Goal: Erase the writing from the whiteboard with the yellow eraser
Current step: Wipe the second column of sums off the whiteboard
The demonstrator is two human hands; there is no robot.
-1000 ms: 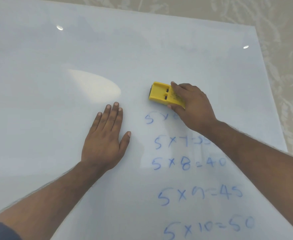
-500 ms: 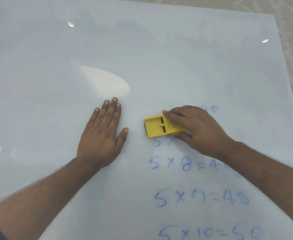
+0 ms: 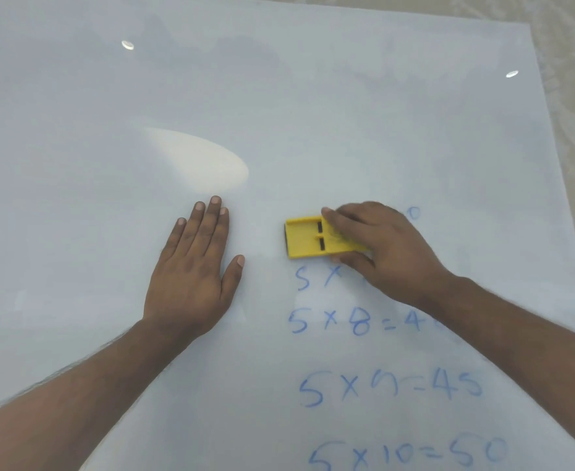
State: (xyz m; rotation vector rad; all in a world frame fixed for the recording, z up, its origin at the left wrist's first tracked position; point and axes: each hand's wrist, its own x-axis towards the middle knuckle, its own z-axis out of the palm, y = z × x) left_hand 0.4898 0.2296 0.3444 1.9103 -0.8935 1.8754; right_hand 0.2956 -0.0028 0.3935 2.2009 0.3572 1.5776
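Note:
A large whiteboard (image 3: pixel 279 96) fills the view. My right hand (image 3: pixel 388 249) grips the yellow eraser (image 3: pixel 308 237) and presses it flat on the board, above the blue writing (image 3: pixel 364 389). The lines "5 x 8 = 4", "5 x 9 = 45" and "5 x 10 = 50" are legible below. A partly wiped line "5 x" sits just under the eraser, and a lone "0" shows past my knuckles. My left hand (image 3: pixel 194 273) lies flat on the board to the left of the eraser, fingers extended, holding nothing.
The upper and left parts of the board bear only faint smudges and light reflections. A beige patterned surface (image 3: pixel 574 130) runs past the board's right and far edges.
My right hand has dragged the eraser down and left from the "5 x 6" line onto the line below, wiping much of both. The left hand stays in place.

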